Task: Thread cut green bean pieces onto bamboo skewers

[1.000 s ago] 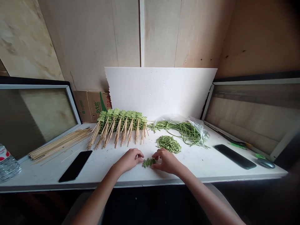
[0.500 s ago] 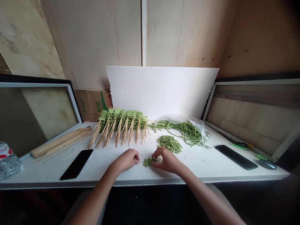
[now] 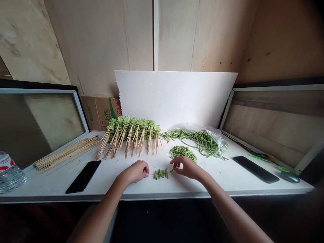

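My left hand (image 3: 136,171) is closed around the end of a thin wooden skewer (image 3: 151,174), held low over the white table. Several short green bean pieces (image 3: 161,173) are threaded side by side along the skewer. To the right of them, my right hand (image 3: 186,167) pinches a small bean piece (image 3: 172,170) between thumb and finger, near the skewer's far end. Just behind that hand lies a heap of cut bean pieces (image 3: 182,152). Finished-looking bean skewers (image 3: 131,124) are stacked farther back on the left, their bare sticks pointing toward me.
Loose skewers (image 3: 68,153) and a black phone (image 3: 83,177) lie at left, beside a water bottle (image 3: 10,173). Long uncut beans (image 3: 205,143) spill from a plastic bag at the back right. A dark slab-like device (image 3: 255,169) and a computer mouse (image 3: 290,177) lie at right.
My right hand has moved slightly right, off the threaded bean pieces, which now show fully. A bean piece is visible at its fingertips. My left hand stays on the skewer.
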A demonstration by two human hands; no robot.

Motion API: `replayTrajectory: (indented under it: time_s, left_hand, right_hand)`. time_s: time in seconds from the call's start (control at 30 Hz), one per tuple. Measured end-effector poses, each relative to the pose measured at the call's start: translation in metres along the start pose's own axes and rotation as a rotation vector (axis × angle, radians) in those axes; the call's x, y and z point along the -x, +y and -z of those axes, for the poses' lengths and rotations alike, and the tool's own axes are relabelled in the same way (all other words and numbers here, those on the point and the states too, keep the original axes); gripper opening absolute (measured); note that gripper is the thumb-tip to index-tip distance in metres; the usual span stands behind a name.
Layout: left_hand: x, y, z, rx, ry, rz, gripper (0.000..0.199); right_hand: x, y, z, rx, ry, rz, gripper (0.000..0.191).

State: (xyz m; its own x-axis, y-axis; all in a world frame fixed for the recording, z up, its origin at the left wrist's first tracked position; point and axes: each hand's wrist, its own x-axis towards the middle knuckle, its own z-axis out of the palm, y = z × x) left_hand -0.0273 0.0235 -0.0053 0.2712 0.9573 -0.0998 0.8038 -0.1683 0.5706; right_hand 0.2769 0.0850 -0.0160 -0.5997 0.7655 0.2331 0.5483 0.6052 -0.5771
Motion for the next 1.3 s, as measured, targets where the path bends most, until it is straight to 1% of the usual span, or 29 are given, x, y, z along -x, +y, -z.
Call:
replayTrajectory:
  time_s: [0.07,0.17,0.27,0.43,0.53,0.63,0.7,0.73,0.8,0.87,0.93,1.0,1.07,1.13,1.2,1.3]
  left_hand:
    - [0.001,0.0,0.001,-0.013,-0.009,0.002,0.015]
    - [0.002,0.001,0.001,-0.04,-0.026,0.002,0.015]
    - [0.005,0.004,0.004,-0.068,-0.035,0.014,0.017]
    - [0.011,0.009,0.011,-0.089,-0.06,0.069,0.017]
    - [0.01,0.005,0.014,-0.049,-0.065,0.062,0.018]
    - [0.008,-0.002,0.016,-0.009,-0.031,0.028,0.022]
    - [0.007,-0.004,0.018,0.013,0.0,0.016,0.027]
    - [0.007,-0.004,0.02,0.021,0.026,0.01,0.029]
    - [0.007,-0.001,0.023,0.038,0.094,-0.008,0.033]
    - [0.008,0.005,0.025,0.069,0.166,-0.042,0.035]
    - [0.01,0.013,0.026,0.104,0.213,-0.088,0.036]
    - [0.012,0.021,0.026,0.138,0.232,-0.127,0.035]
    - [0.014,0.028,0.025,0.17,0.248,-0.157,0.035]
    - [0.015,0.033,0.024,0.191,0.265,-0.177,0.034]
    - [0.015,0.037,0.023,0.197,0.274,-0.183,0.034]
    - [0.016,0.039,0.021,0.198,0.266,-0.17,0.035]
  right_hand:
    - [0.0,0.0,0.0,0.005,-0.003,-0.02,0.029]
    - [0.001,-0.003,0.001,0.038,-0.059,-0.037,0.019]
    - [0.002,-0.004,0.0,0.09,-0.101,-0.059,0.014]
    - [0.001,-0.004,-0.006,0.111,-0.082,-0.13,0.013]
    - [0.001,-0.005,-0.01,0.111,-0.054,-0.139,0.012]
    - [-0.001,-0.005,-0.01,0.072,-0.019,-0.135,0.01]
    - [-0.003,-0.004,-0.008,-0.032,0.02,-0.135,0.012]
    - [-0.004,-0.003,-0.006,-0.114,0.049,-0.146,0.017]
    - [-0.006,-0.001,-0.002,-0.332,0.102,-0.186,0.031]
    - [-0.007,-0.002,0.002,-0.57,0.135,-0.222,0.041]
    - [-0.007,-0.006,0.005,-0.772,0.145,-0.219,0.044]
    - [-0.007,-0.011,0.007,-0.916,0.159,-0.188,0.042]
    - [-0.007,-0.016,0.008,-1.007,0.182,-0.147,0.039]
    - [-0.008,-0.019,0.008,-1.047,0.219,-0.12,0.038]
    - [-0.008,-0.019,0.007,-1.067,0.247,-0.114,0.036]
    - [-0.008,-0.018,0.005,-1.125,0.255,-0.126,0.032]
